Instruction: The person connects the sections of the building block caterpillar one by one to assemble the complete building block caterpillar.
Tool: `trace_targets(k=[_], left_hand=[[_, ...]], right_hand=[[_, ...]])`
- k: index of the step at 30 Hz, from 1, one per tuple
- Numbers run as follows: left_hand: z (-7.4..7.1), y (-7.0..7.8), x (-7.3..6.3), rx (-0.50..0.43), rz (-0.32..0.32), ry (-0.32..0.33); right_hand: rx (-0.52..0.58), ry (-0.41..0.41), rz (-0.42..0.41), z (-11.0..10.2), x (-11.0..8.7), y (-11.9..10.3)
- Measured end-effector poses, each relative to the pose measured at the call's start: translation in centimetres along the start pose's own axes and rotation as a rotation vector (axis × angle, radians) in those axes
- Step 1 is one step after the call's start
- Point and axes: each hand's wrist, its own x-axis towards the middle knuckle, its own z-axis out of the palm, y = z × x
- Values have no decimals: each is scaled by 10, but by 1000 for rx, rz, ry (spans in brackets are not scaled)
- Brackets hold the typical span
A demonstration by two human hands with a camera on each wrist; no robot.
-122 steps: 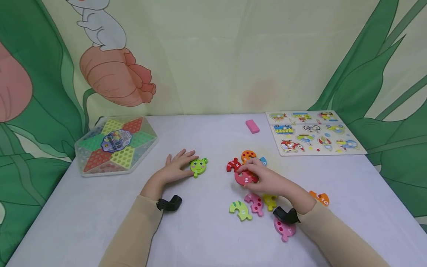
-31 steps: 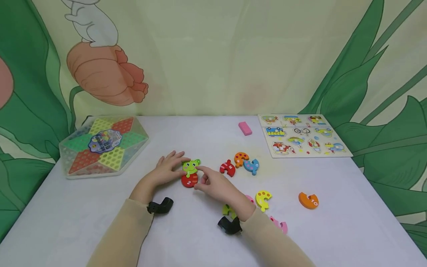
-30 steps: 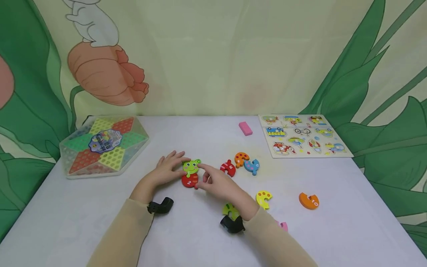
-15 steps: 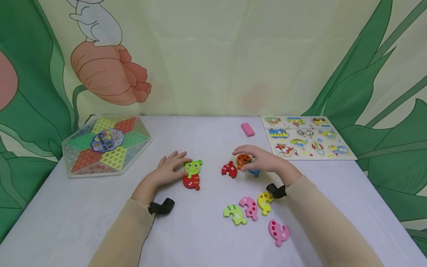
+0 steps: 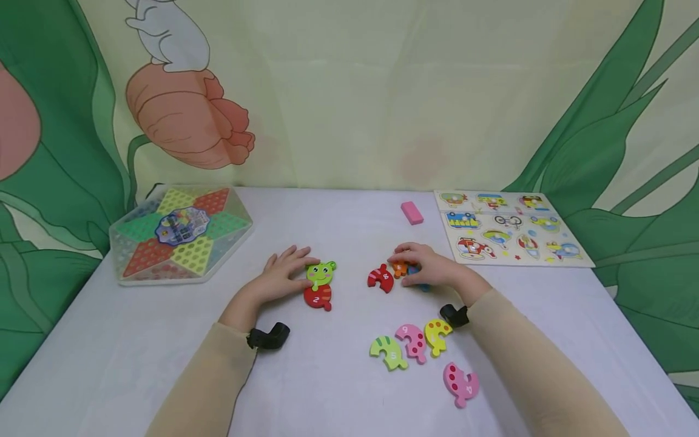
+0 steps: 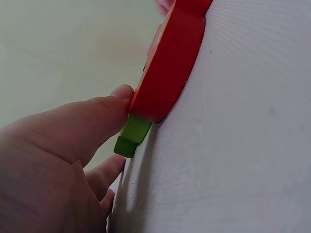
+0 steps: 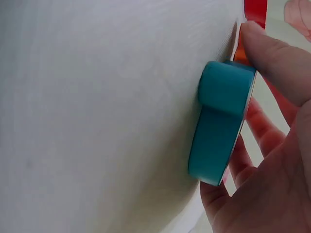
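Note:
My left hand (image 5: 275, 280) holds a green smiling animal-head puzzle piece (image 5: 320, 274) between thumb and index finger on the white cloth. Just below the head and joined to it lies a red puzzle piece numbered 2 (image 5: 315, 297); its thick edge shows in the left wrist view. Farther right, my right hand (image 5: 434, 271) has thumb and curled fingers around an orange puzzle piece (image 5: 400, 269), partly hidden by them. Under that palm sits a blue puzzle piece (image 7: 216, 141), mostly covered in the head view. A red striped piece numbered 8 (image 5: 385, 279) lies beside the fingertips.
Nearer the body are a light-green piece (image 5: 392, 354), a pink spotted piece (image 5: 415, 347), a yellow piece (image 5: 435, 335) and another pink piece (image 5: 459, 381). Behind stand a pink block (image 5: 412, 212), a vehicle picture board (image 5: 513, 262) and a hexagonal clear box (image 5: 180, 233).
The right hand brought the red 2 piece to the green head, let go, then moved right and closed on the orange piece. The left hand stays on the green head.

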Motion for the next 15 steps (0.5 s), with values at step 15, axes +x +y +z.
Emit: trace_targets(k=[15], left_hand=[[0,1,1,11,5,-1]], right_hand=[[-70,85,-12,-3,-1,-17]])
